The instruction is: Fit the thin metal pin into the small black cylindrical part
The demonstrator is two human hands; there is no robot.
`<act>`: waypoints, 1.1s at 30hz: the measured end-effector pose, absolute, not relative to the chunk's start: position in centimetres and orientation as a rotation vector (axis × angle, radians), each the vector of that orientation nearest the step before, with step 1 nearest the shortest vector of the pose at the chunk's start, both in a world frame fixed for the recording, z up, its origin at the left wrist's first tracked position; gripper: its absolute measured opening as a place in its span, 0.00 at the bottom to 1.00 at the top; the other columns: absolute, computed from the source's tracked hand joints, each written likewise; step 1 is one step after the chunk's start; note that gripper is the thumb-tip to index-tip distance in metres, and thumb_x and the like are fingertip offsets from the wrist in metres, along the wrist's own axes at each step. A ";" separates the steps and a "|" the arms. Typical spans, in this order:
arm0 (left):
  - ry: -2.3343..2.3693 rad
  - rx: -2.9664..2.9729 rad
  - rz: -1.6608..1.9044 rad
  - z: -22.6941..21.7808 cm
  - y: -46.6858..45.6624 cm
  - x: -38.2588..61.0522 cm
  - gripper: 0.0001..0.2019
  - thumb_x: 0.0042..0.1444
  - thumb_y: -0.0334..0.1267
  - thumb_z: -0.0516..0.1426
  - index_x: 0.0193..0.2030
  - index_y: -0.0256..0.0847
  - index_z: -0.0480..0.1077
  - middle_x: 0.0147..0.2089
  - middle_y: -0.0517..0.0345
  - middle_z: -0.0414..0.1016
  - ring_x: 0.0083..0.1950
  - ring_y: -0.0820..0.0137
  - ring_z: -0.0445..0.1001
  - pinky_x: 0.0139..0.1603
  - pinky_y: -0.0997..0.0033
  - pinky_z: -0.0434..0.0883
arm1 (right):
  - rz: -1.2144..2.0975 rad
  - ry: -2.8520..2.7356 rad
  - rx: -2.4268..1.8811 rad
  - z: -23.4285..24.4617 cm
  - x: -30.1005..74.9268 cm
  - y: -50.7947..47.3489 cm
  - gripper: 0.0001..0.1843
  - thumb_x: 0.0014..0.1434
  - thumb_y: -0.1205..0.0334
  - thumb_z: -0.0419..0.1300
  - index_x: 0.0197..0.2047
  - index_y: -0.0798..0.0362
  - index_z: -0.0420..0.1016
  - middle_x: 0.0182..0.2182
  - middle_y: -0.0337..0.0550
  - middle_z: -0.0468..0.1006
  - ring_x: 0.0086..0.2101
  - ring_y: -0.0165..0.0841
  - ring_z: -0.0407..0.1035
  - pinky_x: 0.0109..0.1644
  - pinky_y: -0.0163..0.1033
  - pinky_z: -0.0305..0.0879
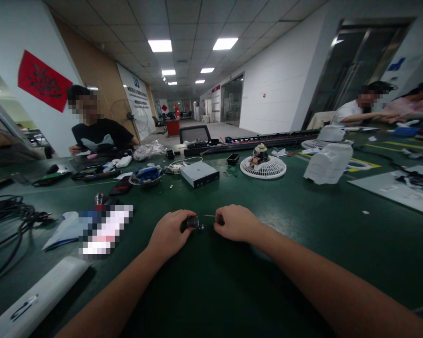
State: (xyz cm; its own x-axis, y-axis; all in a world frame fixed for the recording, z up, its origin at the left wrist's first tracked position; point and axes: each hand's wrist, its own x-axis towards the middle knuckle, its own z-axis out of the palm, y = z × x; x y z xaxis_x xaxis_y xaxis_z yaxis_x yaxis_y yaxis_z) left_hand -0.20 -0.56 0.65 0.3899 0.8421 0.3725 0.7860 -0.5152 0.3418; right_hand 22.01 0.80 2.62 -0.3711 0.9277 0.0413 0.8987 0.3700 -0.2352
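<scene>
Just left of the middle, my left hand (169,233) is closed on a small dark cylindrical part (193,222). A shiny rounded bit shows at the part's right end; its kind is too small to tell. Facing it, my right hand (237,222) is closed around what looks like a small screwdriver (209,215). Its thin metal shaft points left at the part, with a gap between them. Most of the handle is hidden in my fingers. Both hands are just above the green tabletop (204,286).
Beyond my hands are a disc drive (200,174), a white fan grille (263,167), a small black tray (233,159) and a bowl with blue material (146,173). Black cables (14,220) and a white power strip (38,295) lie left. A white plastic housing (328,163) stands right. People sit across.
</scene>
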 end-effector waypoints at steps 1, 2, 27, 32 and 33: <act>1.482 2.530 0.780 0.6 -0.5 -0.3 0.16 0.53 0.33 0.60 0.49 0.46 0.72 0.47 0.58 0.78 0.46 0.62 0.75 0.48 0.60 0.70 | 0.247 -2.431 -1.695 2.5 22.2 1.0 0.08 0.54 0.56 0.60 0.33 0.49 0.79 0.30 0.45 0.79 0.30 0.38 0.73 0.30 0.38 0.62; 1.482 2.533 0.782 0.6 -0.5 -0.3 0.16 0.53 0.32 0.60 0.49 0.46 0.72 0.47 0.58 0.78 0.46 0.62 0.75 0.48 0.59 0.70 | 0.238 -2.394 -1.717 2.4 22.3 1.1 0.08 0.55 0.57 0.60 0.33 0.49 0.79 0.30 0.46 0.79 0.30 0.38 0.72 0.30 0.39 0.62; 1.420 2.538 0.802 1.0 -0.8 0.0 0.16 0.52 0.37 0.63 0.49 0.46 0.73 0.44 0.56 0.78 0.45 0.61 0.73 0.47 0.58 0.69 | 0.602 -2.161 -1.104 1.9 20.9 0.7 0.07 0.56 0.63 0.63 0.40 0.50 0.80 0.32 0.38 0.80 0.33 0.30 0.71 0.37 0.35 0.64; 1.324 2.570 0.822 1.0 -1.0 0.0 0.17 0.53 0.38 0.64 0.50 0.46 0.73 0.44 0.55 0.78 0.45 0.62 0.73 0.46 0.60 0.69 | 0.534 -2.155 -1.021 1.7 20.8 0.6 0.04 0.53 0.66 0.66 0.35 0.52 0.80 0.35 0.40 0.77 0.33 0.29 0.70 0.37 0.34 0.63; 1.308 2.578 0.830 1.0 -1.0 -0.1 0.17 0.53 0.38 0.64 0.50 0.46 0.73 0.43 0.55 0.78 0.44 0.63 0.73 0.46 0.61 0.69 | 0.557 -2.129 -1.025 1.6 20.7 0.6 0.04 0.52 0.66 0.66 0.34 0.52 0.80 0.35 0.40 0.76 0.33 0.28 0.69 0.37 0.34 0.63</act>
